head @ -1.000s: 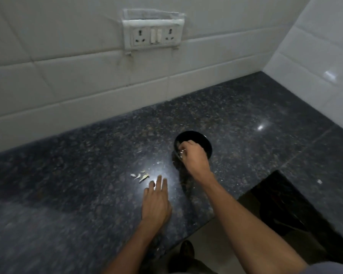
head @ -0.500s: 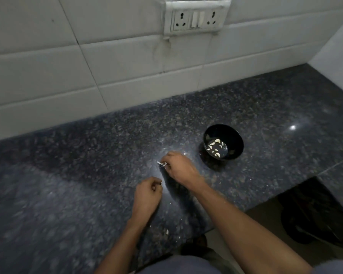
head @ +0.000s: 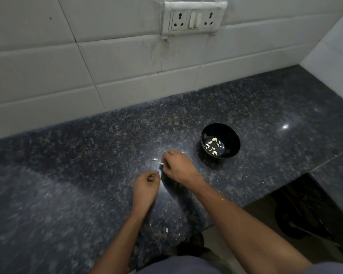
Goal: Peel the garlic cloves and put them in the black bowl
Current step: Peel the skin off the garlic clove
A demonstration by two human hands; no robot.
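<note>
Head view: I see the counter (head: 87,184) filling the lower frame, the bowl (head: 233,142) right of centre with peeled cloves (head: 213,145) inside. My right hand (head: 178,167) at centre pinches a clove (head: 161,163); my left hand (head: 146,187), just below, is curled, contents unclear. Another clove (head: 155,159) lies just left of the pinched one.
</note>
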